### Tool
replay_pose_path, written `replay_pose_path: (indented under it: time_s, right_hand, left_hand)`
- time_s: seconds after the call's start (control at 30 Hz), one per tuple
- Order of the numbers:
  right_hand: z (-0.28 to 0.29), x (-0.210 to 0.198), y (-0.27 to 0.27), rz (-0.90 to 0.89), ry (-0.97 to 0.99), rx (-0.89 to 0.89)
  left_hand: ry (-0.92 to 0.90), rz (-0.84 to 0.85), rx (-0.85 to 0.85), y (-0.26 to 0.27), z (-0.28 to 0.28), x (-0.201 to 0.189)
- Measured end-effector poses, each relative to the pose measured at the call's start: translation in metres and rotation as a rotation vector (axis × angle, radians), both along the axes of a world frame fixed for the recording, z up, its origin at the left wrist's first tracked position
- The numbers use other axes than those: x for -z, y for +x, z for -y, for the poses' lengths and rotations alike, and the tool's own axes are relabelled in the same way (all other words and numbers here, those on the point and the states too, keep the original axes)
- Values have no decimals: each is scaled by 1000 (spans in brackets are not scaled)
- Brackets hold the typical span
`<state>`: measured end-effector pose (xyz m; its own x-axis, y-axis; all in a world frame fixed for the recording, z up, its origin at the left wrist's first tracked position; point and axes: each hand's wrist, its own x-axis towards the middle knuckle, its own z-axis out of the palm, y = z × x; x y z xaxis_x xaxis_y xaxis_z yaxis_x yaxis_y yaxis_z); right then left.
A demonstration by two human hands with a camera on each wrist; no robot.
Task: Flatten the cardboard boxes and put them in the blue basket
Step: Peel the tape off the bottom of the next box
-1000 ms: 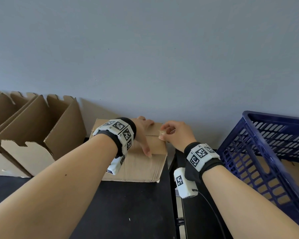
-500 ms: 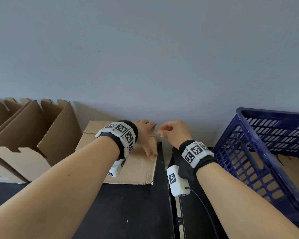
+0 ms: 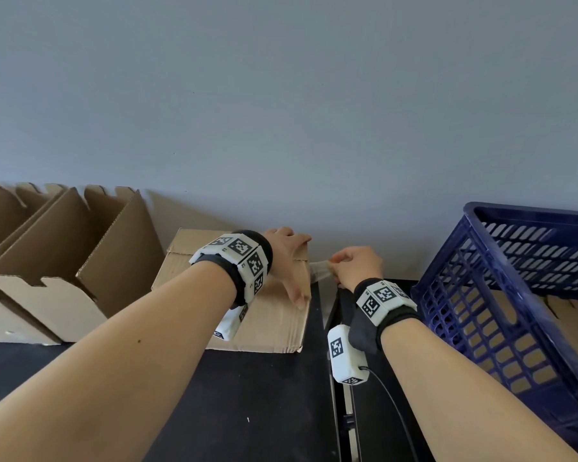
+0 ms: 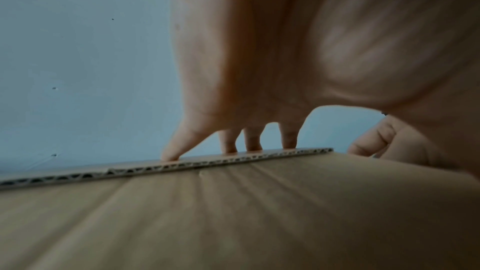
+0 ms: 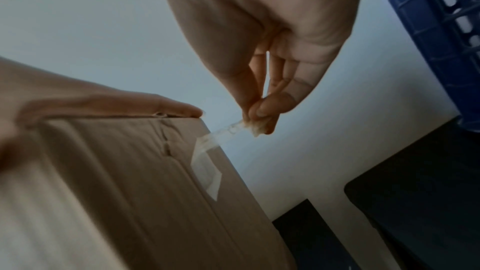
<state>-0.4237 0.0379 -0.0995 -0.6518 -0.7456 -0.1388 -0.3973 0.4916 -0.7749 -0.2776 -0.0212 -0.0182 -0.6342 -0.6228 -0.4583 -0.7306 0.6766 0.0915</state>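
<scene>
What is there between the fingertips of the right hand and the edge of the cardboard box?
A strip of clear tape spans that gap: the right hand pinches one end, and the other end sticks to the cardboard box. The right wrist view shows it best.

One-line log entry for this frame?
step: peel tape | left hand: presses cardboard box | right hand: pinches clear tape, partly peeled | blue basket: holds flattened cardboard
</scene>
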Motion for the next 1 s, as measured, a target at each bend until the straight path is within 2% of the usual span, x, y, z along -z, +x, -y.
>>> replay_pose_path:
  time_s: [0.1,0.23,0.47,0.73,0.9,1.0]
  right_hand:
    - [-1,-2,0,-30,-11,30]
    - [-3,-3,-3,25,41,83]
    - [-7,1,-7,-138,137,68]
    - [-34,-14,-40,-161,136,258]
    - [-28,-37,-27,-73,-49,223]
    - [-18,-48,-14,41,-190,180]
  left_hand:
    - [6,-23,-8,2,-1,1]
    - [11,-57,-11,5,-4,1]
    - [2,-58,1,7,-9,-2]
    - [9,-29,-16,17,-1,-4]
    - [17,-85,6,10,-8,-1]
    - [76,-257,-78,7,-8,-2]
